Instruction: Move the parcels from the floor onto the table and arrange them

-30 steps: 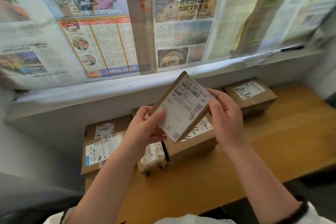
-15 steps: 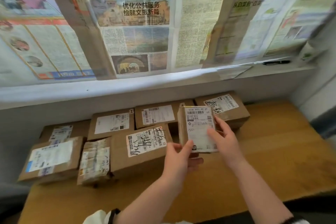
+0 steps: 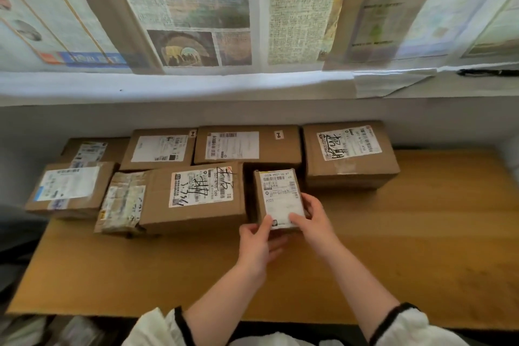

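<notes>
Both hands, left hand [image 3: 259, 236] and right hand [image 3: 314, 219], gripped the small parcel [image 3: 278, 194] at frame centre; released crooked, it could wedge against the neighbouring box [image 3: 193, 199] on the worktop [image 3: 421, 233].

- The wooden bench [image 3: 421, 247] stands against a pale wall; its front and right parts are bare wood.
- Along the wall lie four cardboard parcels: a low one at the far left [image 3: 92, 149], two labelled ones [image 3: 160, 149] [image 3: 247, 146] side by side, and a taller box with handwriting [image 3: 349, 154] at the right.
- In front lie a labelled box [image 3: 70, 189], a tape-wrapped packet [image 3: 122, 203] and a large scribbled box [image 3: 196, 195], touching one another.
- A small parcel [image 3: 280, 196] sits just right of the large box.
</notes>
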Demonstrator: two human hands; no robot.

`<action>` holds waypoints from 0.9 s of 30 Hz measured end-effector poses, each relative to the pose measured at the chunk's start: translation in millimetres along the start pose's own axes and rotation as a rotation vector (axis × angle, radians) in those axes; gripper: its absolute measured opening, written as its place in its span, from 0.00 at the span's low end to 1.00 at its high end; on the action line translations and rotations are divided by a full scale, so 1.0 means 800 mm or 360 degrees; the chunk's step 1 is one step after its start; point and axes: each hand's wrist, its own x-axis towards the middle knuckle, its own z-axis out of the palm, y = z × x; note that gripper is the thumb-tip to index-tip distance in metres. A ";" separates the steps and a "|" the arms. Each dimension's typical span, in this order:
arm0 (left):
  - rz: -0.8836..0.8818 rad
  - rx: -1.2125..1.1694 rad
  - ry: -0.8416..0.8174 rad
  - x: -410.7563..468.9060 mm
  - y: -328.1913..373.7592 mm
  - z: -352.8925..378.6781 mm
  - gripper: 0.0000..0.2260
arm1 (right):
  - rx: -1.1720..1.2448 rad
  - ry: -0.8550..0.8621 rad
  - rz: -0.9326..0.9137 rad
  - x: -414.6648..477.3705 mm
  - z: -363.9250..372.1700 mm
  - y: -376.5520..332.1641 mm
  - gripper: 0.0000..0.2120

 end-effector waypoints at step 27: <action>0.0100 0.0083 0.0267 0.018 -0.052 -0.046 0.16 | -0.0981 0.0122 -0.0012 0.004 -0.057 0.033 0.05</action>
